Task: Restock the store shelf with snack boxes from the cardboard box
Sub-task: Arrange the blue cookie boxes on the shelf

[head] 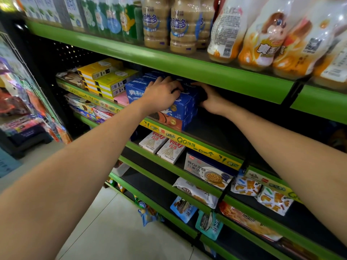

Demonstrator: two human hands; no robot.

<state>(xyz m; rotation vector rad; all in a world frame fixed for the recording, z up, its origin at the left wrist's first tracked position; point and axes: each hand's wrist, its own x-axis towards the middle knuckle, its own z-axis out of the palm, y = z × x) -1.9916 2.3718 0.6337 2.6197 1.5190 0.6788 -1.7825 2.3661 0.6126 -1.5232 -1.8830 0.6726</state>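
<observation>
A stack of blue snack boxes stands on the second green shelf, under the lip of the shelf above. My left hand lies over the top of the stack, its fingers curled onto the uppermost blue box. My right hand holds the right end of the same box, thumb on top and fingers wrapped round the side in deep shadow. The cardboard box is out of view.
Yellow boxes are stacked to the left of the blue ones. Dark bare shelf stretches to their right. Two white Pocky boxes and biscuit packs lie on lower shelves. Drink bottles fill the top shelf, and its green lip hangs low.
</observation>
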